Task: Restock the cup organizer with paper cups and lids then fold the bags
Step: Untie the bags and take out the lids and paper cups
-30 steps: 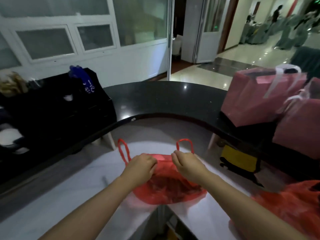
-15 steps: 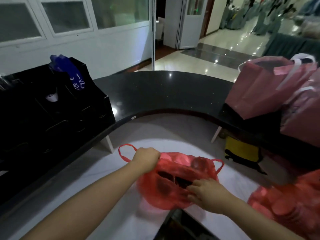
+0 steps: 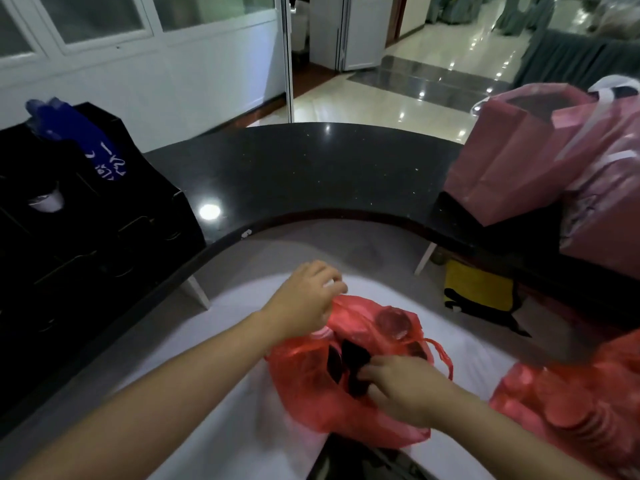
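Red plastic bag (image 3: 346,393) lies on the white table (image 3: 221,393) right in front of me, mouth gaping upward, dark lids (image 3: 349,362) visible inside. Left hand (image 3: 304,299) grips the bag's upper-left rim, fingers curled on the film. Right hand (image 3: 401,386) sits at the bag's mouth, fingertips pinched on the dark lids, so the bag lies between and under both hands.

Risk, my judgement: the film is thin and slack; if I pull the lids out while my left grip is loose, the whole bag could drag along or spill lids over the near table edge. A stack pinched only at its edge may also fan apart.

Second red bag (image 3: 571,403) of round items lies to the right. Black cup organizer (image 3: 86,216) stands well apart, far left, on the dark counter (image 3: 311,174).
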A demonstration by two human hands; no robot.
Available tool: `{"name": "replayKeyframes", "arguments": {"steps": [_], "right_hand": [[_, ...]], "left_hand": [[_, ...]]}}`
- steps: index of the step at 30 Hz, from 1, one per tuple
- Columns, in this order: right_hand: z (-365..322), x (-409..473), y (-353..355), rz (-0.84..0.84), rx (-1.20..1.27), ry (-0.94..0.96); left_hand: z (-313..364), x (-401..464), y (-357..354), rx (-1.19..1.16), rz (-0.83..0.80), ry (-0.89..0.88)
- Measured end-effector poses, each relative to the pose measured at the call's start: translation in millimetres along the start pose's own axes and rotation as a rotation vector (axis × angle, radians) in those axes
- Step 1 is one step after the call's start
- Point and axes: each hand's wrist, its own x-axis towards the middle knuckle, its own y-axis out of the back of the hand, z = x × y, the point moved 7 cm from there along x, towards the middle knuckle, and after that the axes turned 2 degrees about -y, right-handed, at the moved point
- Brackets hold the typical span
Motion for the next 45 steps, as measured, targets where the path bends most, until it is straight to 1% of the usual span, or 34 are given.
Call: {"name": "replayKeyframes", "arguments": {"steps": [1, 2, 3, 4, 5, 7, 9, 11, 13, 14, 16, 17, 18, 19, 20, 21, 22, 23, 24, 25, 27, 29, 32, 36, 39, 45], "right_hand": [[-1, 12, 6, 0.053, -0.015, 0.014], [-1, 23, 9, 0.110, -0.021, 0.047], [-1, 33, 9, 0.128, -0.050, 0.079], [2, 43, 3, 0.105, -0.103, 0.104], [5, 51, -8, 0.039, -0.174, 0.103], [25, 61, -25, -0.092, -0.299, 0.008], [50, 68, -19, -0.098, -0.404, -0.114], [75, 76, -8, -0.045, -0.476, -0.213], [93, 82, 0, -0.014, -0.501, -0.256], [99, 85, 2, -0.013, -0.506, -0.268], [107, 89, 4, -0.065, -0.532, -0.306], [106, 89, 6, -0.093, -0.535, -0.326], [100, 91, 9, -0.091, -0.522, -0.331], [90, 94, 14, -0.053, -0.496, -0.307], [75, 98, 22, 0.025, -0.448, -0.241], [58, 102, 28, 0.108, -0.378, -0.143], [41, 106, 30, 0.175, -0.306, -0.037], [26, 109, 30, 0.198, -0.243, 0.053], [14, 114, 26, 0.159, -0.204, 0.107], [7, 119, 19, 0.088, -0.194, 0.134], [5, 130, 2, -0.027, -0.240, 0.147], [15, 143, -7, -0.054, -0.277, 0.106], [34, 163, -3, -0.024, -0.241, 0.043], [51, 183, -3, -0.058, -0.225, -0.030], [59, 196, -11, -0.055, -0.154, -0.060], [68, 219, -37, -0.159, -0.066, -0.079]], "left_hand": [[13, -5, -6, 0.026, -0.020, -0.076], [20, -10, -14, 0.050, -0.098, -0.089], [21, -17, -28, 0.078, -0.201, -0.063], [19, -25, -39, 0.114, -0.320, -0.027], [16, -35, -49, 0.157, -0.426, 0.005], [9, -57, -60, 0.223, -0.615, 0.056], [4, -77, -66, 0.295, -0.764, 0.093], [-1, -90, -70, 0.375, -0.827, 0.109], [-9, -97, -73, 0.417, -0.830, 0.121], [-15, -99, -73, 0.430, -0.836, 0.155], [-24, -100, -73, 0.479, -0.884, 0.202], [-27, -98, -72, 0.484, -0.878, 0.221], [-27, -92, -70, 0.456, -0.838, 0.234], [-25, -84, -66, 0.411, -0.755, 0.220], [-20, -75, -62, 0.364, -0.675, 0.173], [-13, -69, -62, 0.321, -0.622, 0.090], [-4, -66, -65, 0.269, -0.579, -0.020], [3, -65, -71, 0.216, -0.571, -0.118], [7, -67, -77, 0.194, -0.586, -0.178], [8, -68, -83, 0.195, -0.629, -0.188], [-2, -71, -91, 0.244, -0.715, -0.113], [-19, -74, -92, 0.298, -0.787, 0.008], [-45, -67, -85, 0.327, -0.767, 0.166], [-69, -61, -84, 0.299, -0.732, 0.355], [-85, -63, -91, 0.300, -0.734, 0.434], [-110, -82, -123, 0.268, -0.813, 0.563]]}}
